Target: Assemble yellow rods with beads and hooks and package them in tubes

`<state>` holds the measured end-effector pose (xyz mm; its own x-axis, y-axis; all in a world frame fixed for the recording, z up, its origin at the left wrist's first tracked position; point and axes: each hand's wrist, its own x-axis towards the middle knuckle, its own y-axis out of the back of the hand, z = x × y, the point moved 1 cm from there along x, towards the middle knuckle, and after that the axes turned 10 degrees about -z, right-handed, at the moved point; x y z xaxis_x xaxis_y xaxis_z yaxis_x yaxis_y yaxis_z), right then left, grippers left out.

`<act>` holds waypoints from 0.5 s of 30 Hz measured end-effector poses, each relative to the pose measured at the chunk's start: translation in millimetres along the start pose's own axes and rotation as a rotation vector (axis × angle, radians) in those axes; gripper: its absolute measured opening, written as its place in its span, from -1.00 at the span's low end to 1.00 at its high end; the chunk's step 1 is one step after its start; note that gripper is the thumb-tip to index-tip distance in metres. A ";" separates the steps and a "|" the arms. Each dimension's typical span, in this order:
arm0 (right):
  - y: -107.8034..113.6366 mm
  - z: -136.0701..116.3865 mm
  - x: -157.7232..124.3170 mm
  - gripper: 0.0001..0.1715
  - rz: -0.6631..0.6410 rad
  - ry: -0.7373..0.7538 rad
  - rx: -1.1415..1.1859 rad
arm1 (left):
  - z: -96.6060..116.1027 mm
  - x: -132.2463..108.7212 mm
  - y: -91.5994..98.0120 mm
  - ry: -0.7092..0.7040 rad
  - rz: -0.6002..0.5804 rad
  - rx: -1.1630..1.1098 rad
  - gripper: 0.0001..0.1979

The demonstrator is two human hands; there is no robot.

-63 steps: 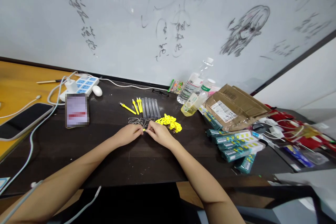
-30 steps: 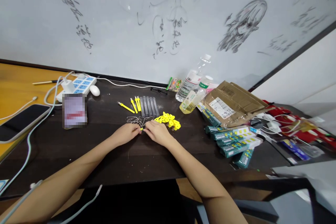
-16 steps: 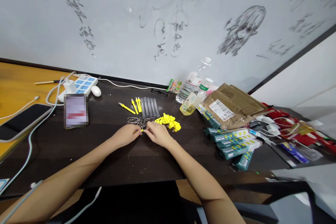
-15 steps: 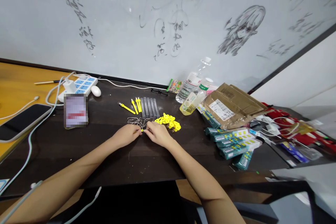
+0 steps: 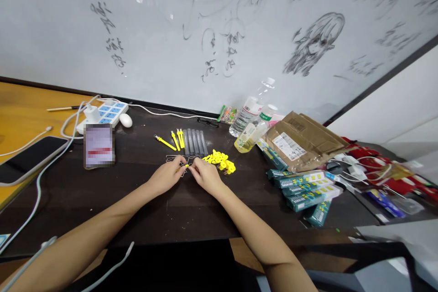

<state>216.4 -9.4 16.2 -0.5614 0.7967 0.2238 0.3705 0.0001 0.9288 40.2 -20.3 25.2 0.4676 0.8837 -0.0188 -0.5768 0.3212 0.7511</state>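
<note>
My left hand [image 5: 168, 175] and my right hand [image 5: 207, 177] meet over the dark table, fingertips pinched around a small yellow plastic piece [image 5: 186, 165]. A thin bent wire shows just below it; whether it is joined to the piece I cannot tell. Beyond my fingers lie bent metal wires [image 5: 171, 158], partly covered by my hands. Several clear tubes [image 5: 195, 142] stand in a row behind them. Left of the tubes are yellow sticks with metal tips [image 5: 166, 142]. A heap of yellow plastic pieces [image 5: 219, 160] with metal bits sits beside my right hand.
Two bottles, one clear [image 5: 243, 116] and one with yellow liquid [image 5: 251, 136], stand at the back right. Near them are a cardboard parcel [image 5: 301, 139] and green boxes [image 5: 310, 189]. Leftward are a blurred-out device [image 5: 99, 146], a power strip [image 5: 111, 113] and a phone [image 5: 30, 159].
The view has tilted slightly upward. My fingers have shifted a little on the yellow piece, and a bent wire now shows below it.
</note>
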 end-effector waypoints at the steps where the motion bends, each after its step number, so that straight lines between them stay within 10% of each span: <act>1: 0.1 -0.3 0.0 -0.82 0.027 -0.007 0.015 | 0.8 0.1 -0.3 0.017 0.021 -0.009 -0.79; 15: -3.1 4.0 -2.4 -0.75 0.123 0.117 0.036 | 10.6 -4.6 -3.5 -0.059 0.084 -0.037 -0.78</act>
<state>219.6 -8.8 11.6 -0.5917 0.7162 0.3700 0.4666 -0.0700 0.8817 47.2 -29.1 29.6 0.4546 0.8869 0.0822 -0.6392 0.2605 0.7236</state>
